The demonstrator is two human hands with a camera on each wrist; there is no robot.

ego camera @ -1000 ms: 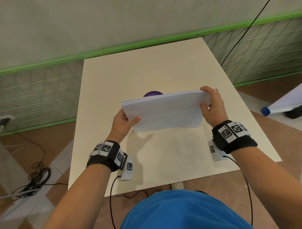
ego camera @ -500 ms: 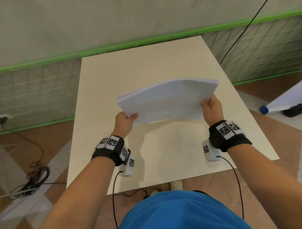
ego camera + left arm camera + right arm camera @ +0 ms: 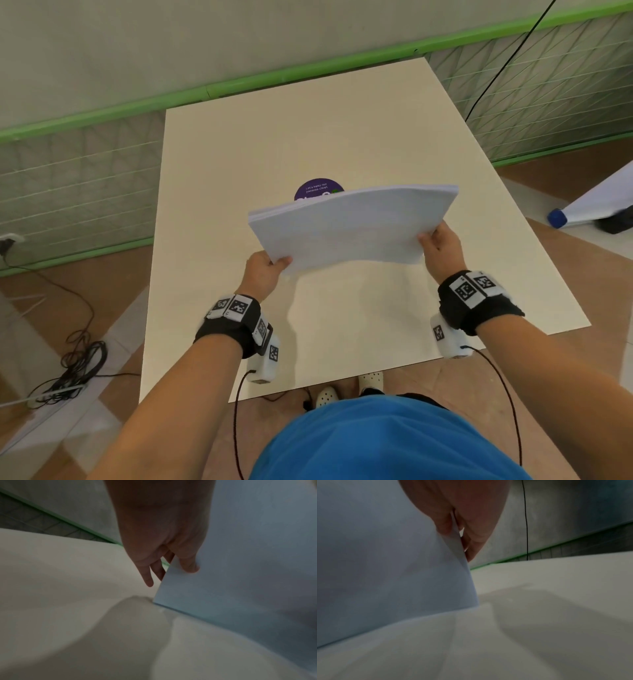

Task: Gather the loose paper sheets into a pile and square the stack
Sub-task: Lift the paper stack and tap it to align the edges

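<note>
A stack of white paper sheets [image 3: 352, 226] stands tilted on its near long edge on the cream table [image 3: 239, 144], its top leaning away from me and bowed a little. My left hand [image 3: 270, 265] pinches the stack's near left corner, thumb on the face toward me. My right hand [image 3: 435, 240] pinches the near right corner the same way. In the left wrist view the stack [image 3: 240, 574] meets the table at its lower corner, with the thumb on it. In the right wrist view the stack [image 3: 385, 568] fills the left, its lower edge near the table.
A round purple sticker [image 3: 317, 188] lies on the table just behind the stack. The table's near edge [image 3: 342, 383] runs below my wrists. A green-framed mesh fence [image 3: 68, 178] borders the far side. Cables [image 3: 78, 363] lie on the floor at left.
The stack rose and tipped up, then came back down toward the table. My right hand slid from the stack's top right corner to its lower right corner.
</note>
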